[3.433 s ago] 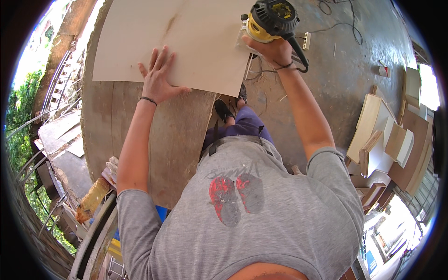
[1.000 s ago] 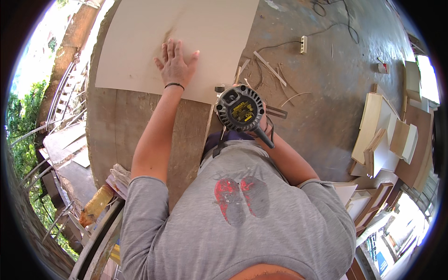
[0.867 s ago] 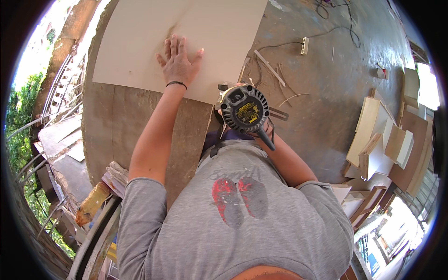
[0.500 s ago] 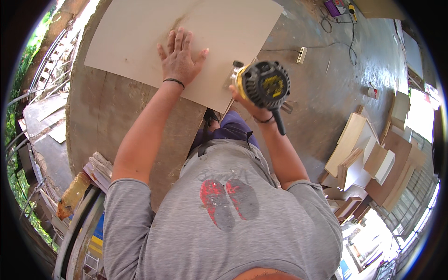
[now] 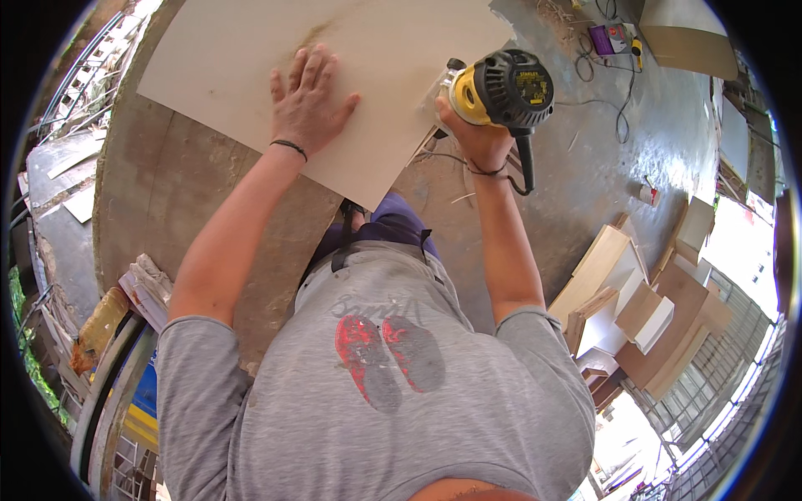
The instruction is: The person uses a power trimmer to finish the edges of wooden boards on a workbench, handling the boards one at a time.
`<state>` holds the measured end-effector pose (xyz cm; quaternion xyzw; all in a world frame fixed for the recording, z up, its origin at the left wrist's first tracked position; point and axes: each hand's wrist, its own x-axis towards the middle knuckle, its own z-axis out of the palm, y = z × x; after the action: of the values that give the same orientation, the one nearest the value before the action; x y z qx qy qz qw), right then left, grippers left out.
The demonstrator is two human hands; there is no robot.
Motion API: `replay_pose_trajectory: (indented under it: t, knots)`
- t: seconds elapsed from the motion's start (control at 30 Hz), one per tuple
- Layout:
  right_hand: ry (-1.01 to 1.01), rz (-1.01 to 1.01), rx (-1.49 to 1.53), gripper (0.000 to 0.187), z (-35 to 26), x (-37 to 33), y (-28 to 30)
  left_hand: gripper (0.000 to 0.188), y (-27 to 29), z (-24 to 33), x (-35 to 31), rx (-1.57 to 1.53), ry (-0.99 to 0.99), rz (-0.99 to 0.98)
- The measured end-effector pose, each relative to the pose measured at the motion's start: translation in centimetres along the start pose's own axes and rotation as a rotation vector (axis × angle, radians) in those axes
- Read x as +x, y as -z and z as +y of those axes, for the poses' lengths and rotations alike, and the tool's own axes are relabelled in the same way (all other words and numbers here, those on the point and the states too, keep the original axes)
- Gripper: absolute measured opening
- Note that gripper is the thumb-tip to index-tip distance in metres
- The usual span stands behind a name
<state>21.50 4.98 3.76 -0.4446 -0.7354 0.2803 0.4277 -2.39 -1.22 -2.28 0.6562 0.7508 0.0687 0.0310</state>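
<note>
A large pale board (image 5: 217, 63) lies on the brown worktable (image 5: 180, 167), one corner jutting over the edge near my legs. My left hand (image 5: 309, 104) rests flat on the board, fingers stretched and thumb apart. In my right hand (image 5: 474, 138) is a yellow and black trim router (image 5: 510, 88), gripped round its body. The router sits at the board's right edge, tilted so that its black top faces me. Its bit and the contact with the edge are hidden. From its top the cord runs down past my right wrist.
On the floor to the right lie a cable (image 5: 622, 117), a purple box (image 5: 608, 39) and a small red and white can (image 5: 649, 194). Wooden boxes and panels (image 5: 606, 267) are stacked at the lower right. Wood scraps (image 5: 146, 288) sit at the lower left.
My right hand has moved the router up and farther along the board's right edge. My left hand stays flat on the board. The whole view has shifted slightly.
</note>
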Motion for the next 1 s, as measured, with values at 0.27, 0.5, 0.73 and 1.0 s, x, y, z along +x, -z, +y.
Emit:
replay_pose_trajectory:
  t: [0.27, 0.5, 0.73, 1.0]
  knots:
    - [-0.002, 0.039, 0.073, 0.049, 1.6, 4.2, 1.0, 0.066, 0.5, 0.0, 0.0, -0.007, -0.002, -0.011]
    - [0.041, 0.088, 0.058, 0.049, 5.1, 7.4, 1.8, 0.067, 0.7, 0.0, -0.1, -0.034, -0.01, 0.007]
    - [0.099, 0.17, -0.049, 0.047, 8.9, 11.0, 2.5, 0.066, 0.8, -0.2, -0.3, -0.047, -0.023, 0.007]
    - [0.01, 0.128, 0.008, 0.057, 10.3, 13.3, 3.2, 0.066, 0.9, -0.1, -0.2, -0.036, -0.016, -0.006]
